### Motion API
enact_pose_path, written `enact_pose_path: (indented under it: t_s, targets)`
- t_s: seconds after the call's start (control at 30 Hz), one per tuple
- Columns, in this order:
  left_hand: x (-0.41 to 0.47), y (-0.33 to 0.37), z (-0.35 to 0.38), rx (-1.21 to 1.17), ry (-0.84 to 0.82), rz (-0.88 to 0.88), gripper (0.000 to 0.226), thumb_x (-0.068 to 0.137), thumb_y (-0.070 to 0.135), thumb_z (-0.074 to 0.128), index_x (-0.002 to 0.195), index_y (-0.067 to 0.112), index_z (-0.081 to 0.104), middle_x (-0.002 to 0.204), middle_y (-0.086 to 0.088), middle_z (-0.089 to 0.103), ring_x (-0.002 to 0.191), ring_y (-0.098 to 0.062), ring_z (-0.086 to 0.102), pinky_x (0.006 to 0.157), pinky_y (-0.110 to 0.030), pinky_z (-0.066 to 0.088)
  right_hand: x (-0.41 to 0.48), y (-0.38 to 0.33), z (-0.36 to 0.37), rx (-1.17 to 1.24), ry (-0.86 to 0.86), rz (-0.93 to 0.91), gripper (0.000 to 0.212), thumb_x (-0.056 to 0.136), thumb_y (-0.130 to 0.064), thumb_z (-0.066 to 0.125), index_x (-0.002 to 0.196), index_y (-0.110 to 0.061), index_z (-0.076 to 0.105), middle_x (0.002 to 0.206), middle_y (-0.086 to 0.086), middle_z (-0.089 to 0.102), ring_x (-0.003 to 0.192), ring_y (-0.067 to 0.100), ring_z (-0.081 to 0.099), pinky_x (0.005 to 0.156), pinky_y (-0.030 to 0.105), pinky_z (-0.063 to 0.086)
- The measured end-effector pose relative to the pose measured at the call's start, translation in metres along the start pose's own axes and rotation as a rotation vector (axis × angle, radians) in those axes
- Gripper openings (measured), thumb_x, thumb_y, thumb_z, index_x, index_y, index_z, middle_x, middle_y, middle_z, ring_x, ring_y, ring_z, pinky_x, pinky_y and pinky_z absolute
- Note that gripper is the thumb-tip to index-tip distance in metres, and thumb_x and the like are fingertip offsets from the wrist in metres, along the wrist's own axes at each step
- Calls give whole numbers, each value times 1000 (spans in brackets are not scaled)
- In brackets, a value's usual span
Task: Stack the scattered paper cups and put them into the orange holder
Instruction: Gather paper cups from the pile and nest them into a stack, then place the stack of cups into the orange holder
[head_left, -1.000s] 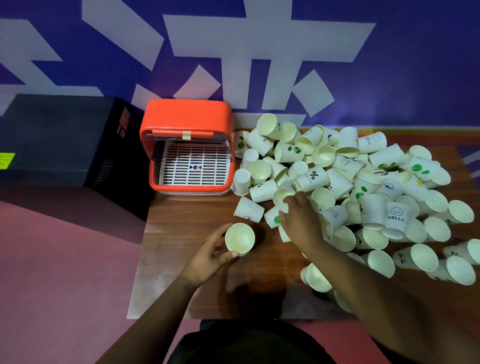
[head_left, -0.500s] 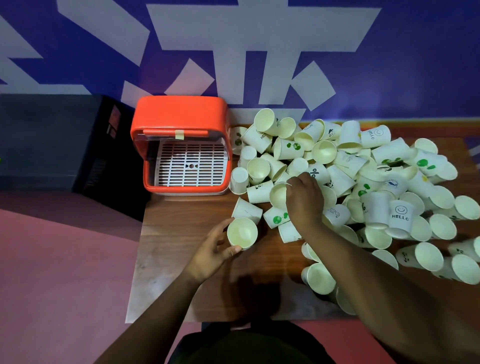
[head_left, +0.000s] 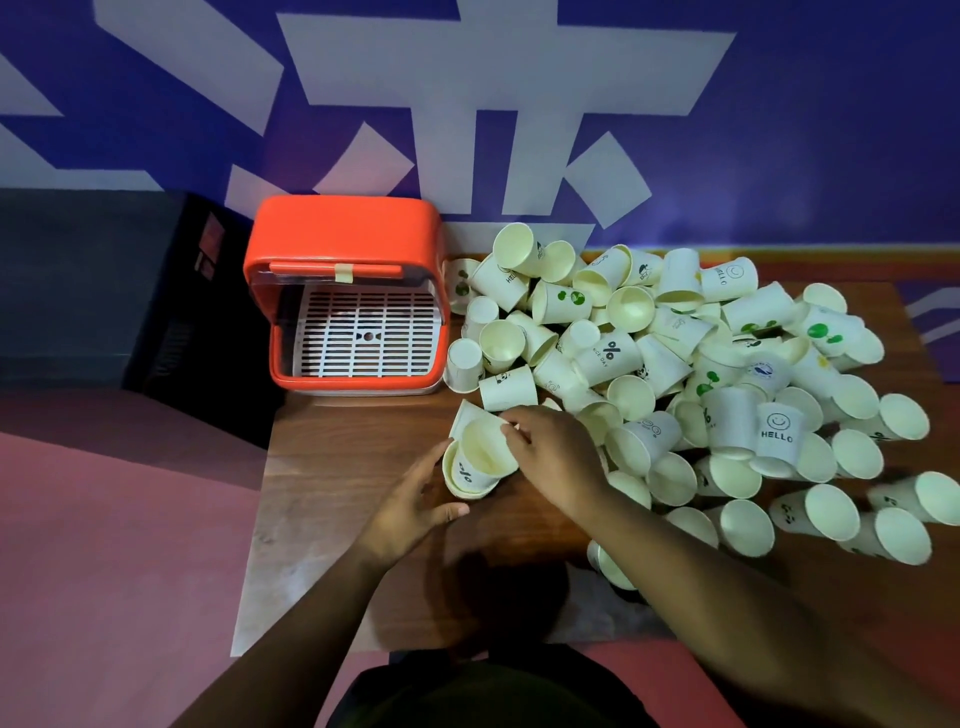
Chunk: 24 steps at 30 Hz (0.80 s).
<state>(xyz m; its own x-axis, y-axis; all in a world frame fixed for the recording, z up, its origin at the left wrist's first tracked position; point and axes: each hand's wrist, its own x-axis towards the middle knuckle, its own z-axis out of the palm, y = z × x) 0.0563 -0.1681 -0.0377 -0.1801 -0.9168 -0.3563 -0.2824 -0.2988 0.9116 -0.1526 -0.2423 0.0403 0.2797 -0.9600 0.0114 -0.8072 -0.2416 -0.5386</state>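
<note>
- Paper cup (head_left: 480, 452) tipped into a second cup (head_left: 464, 480), mid-table (head_left: 332, 467).
- Gripped at the rim by right hand (head_left: 558, 457); lower cup cradled by left hand (head_left: 410, 506).
- Heaped cups (head_left: 727, 374) at right; orange holder (head_left: 345, 296) behind, open.

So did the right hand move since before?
Yes. The right hand came out of the cup pile, left and nearer the person, toward the orange holder's side, bringing a cup to the left hand.
</note>
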Motion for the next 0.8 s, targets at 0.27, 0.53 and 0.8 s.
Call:
enact_pose_path:
  t_s: [0.27,0.53,0.8]
  targets:
    - [-3,3,6,-5,-12,-31,72,82,14,75,135,54,47,135,23,59,127,-8,56,108,-32,45,-19,2,55,197,-60,124,33,94,-16,51,121,-23,68,107,6,61,97,21,61,85,33,52]
    - [2,-8,8,-80,1,-64,72,81,19,81,138,44,45,135,12,61,121,-11,60,106,-37,48,-14,-7,41,611,-282,421,30,100,-32,49,124,-28,66,125,-12,64,115,3,55,101,26,46]
    - [-14,0,-57,-154,153,-33,62,78,19,79,135,14,53,126,1,66,120,-17,60,98,-32,53,19,-52,32,799,-337,331,19,93,-29,61,100,-46,67,108,-16,69,103,8,66,97,42,52]
